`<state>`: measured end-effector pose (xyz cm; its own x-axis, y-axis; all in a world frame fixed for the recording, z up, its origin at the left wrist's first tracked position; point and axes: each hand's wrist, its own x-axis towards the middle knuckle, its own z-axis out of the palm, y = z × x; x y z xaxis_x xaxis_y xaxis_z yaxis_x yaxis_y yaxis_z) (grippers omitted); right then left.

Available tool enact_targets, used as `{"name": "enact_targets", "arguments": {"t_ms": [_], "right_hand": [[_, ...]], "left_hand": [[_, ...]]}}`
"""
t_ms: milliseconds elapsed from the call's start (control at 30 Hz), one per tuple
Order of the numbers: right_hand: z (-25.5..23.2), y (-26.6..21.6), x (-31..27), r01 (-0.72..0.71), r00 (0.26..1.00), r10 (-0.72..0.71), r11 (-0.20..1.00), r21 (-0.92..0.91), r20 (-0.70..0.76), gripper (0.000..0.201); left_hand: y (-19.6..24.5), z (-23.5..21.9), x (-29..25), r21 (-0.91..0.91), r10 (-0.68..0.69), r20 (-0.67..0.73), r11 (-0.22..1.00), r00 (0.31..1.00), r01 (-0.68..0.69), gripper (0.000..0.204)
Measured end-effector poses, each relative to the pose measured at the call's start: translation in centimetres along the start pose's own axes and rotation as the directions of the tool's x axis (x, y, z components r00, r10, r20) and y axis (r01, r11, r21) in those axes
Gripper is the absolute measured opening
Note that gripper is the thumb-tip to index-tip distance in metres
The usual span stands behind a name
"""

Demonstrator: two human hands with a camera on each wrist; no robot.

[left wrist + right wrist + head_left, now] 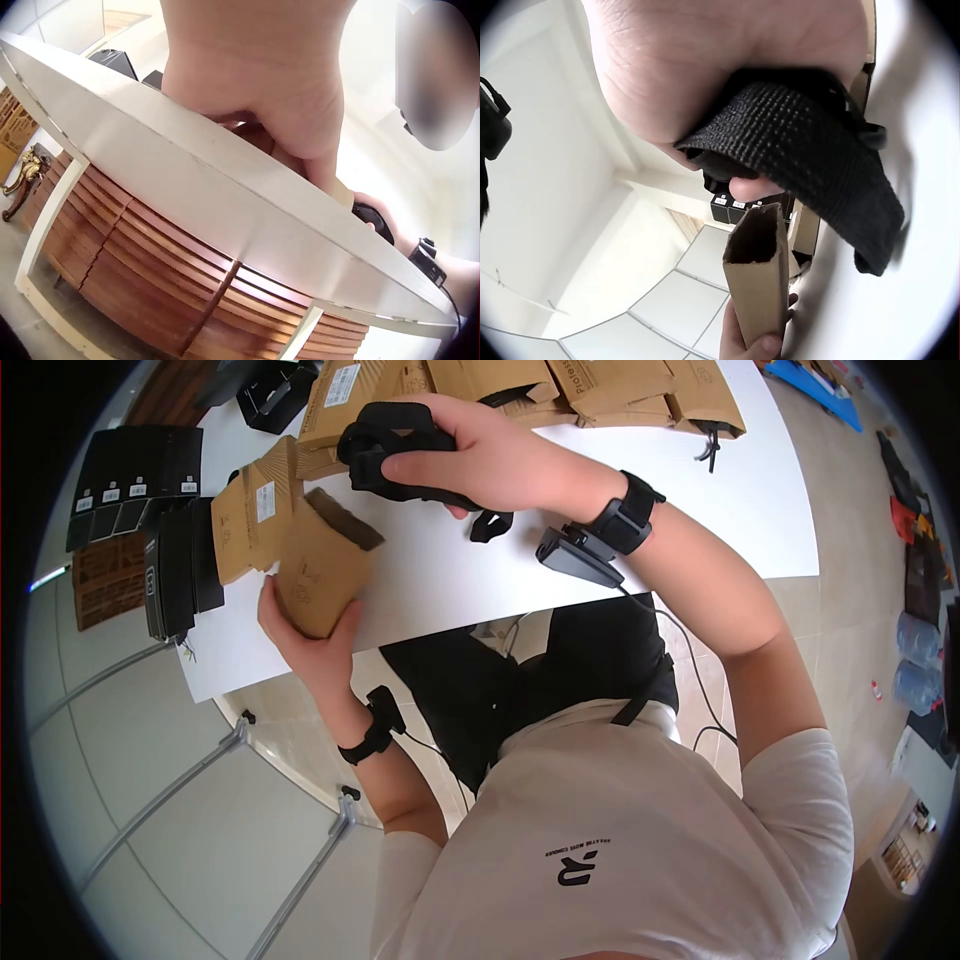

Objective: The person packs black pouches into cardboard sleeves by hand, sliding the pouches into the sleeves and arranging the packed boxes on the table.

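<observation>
My left hand [318, 655] grips a small brown cardboard box [320, 580] near the table's front left edge, thumb on one side and fingers on the other. The box's end faces up and stands open, and its inside looks dark in the right wrist view. Farther right and higher, my right hand [500, 460] holds a bundled black woven strap [395, 445]. One strap end [870, 240] hangs loose below the palm in the right wrist view, and a small black loop [490, 526] shows under the hand. In the left wrist view the held box is mostly hidden.
More brown cardboard boxes [600, 390] lie along the back of the white table [450, 575], and another [250, 510] sits just behind the held one. Several black boxes [135, 475] stand at the left. A cable [690, 650] runs from the right wrist camera.
</observation>
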<state>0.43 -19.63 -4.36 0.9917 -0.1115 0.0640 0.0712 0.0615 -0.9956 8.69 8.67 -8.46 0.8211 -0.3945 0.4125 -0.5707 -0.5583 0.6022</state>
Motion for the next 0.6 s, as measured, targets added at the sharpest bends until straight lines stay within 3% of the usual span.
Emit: {"name": "enact_targets", "arguments": {"t_ms": [167,367,467,600], "right_hand": [[-0.4,-0.6,0.3,-0.089,0.994,0.094,0.991,-0.096,0.046,0.029],[-0.5,-1.2,-0.2,-0.173,0.978,0.181,0.981,-0.084,0.104,0.021],[-0.2,-1.6,-0.5,-0.213,0.968,0.219,0.975,-0.060,0.121,0.021],[0.3,-1.0,-0.6,-0.226,0.961,0.235,0.971,-0.074,0.145,0.029]], "left_hand": [[-0.9,0.1,0.6,-0.090,0.017,-0.048,0.996,0.999,-0.021,0.091],[-1.1,0.5,0.8,-0.153,-0.017,-0.052,0.988,0.998,0.009,0.095],[-1.2,0.4,0.7,-0.298,-0.083,0.007,0.951,0.997,0.081,0.102],[-1.1,0.1,0.4,-0.383,0.005,0.130,0.923,0.992,0.046,0.111]]}}
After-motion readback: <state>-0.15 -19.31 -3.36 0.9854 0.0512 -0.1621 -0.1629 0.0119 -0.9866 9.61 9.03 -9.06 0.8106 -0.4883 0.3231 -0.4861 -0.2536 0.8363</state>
